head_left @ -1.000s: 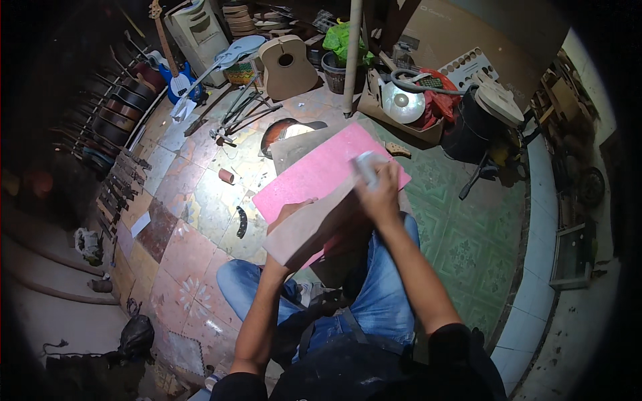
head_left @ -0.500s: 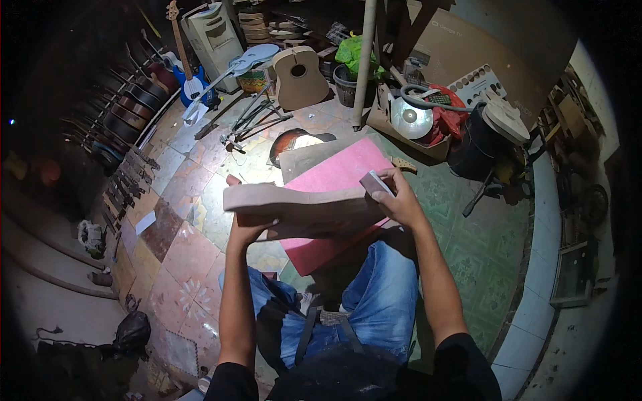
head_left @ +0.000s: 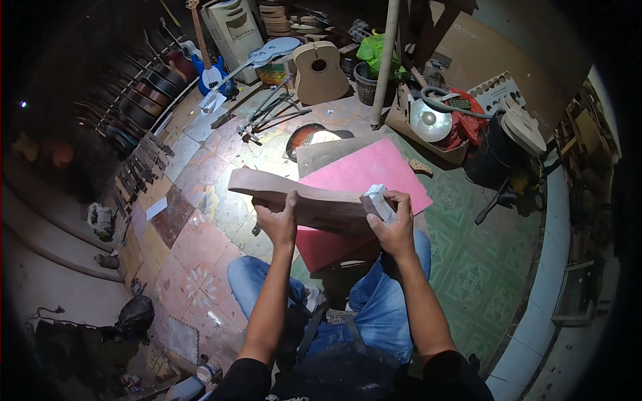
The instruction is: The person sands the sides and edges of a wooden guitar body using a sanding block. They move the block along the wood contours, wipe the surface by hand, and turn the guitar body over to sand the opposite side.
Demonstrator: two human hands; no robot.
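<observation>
A thick brown wooden guitar body (head_left: 321, 208) with a curved edge is held up on its side above my lap. My left hand (head_left: 278, 220) grips it near its left part, thumb up over the rim and fingers partly hidden. At its right end, my right hand (head_left: 396, 230) pinches a pale, box-shaped sanding block (head_left: 379, 202). The block sits beside or against the wood's upper edge; whether they touch, I cannot tell. Beneath the body lies a pink sheet (head_left: 371, 167) over a grey board (head_left: 317, 155).
A sunburst guitar body (head_left: 302, 140) lies just beyond the sheets. Farther off are an unfinished acoustic guitar (head_left: 322, 73), a blue guitar (head_left: 212, 77) and metal stands (head_left: 274, 113). A post (head_left: 384, 73), an open cardboard box (head_left: 445, 155) and a black bucket (head_left: 485, 157) stand at the right.
My left hand has moved from under the body's left end to its near side, thumb now on top. The block has turned, showing a paler face. The whole view has shifted slightly.
</observation>
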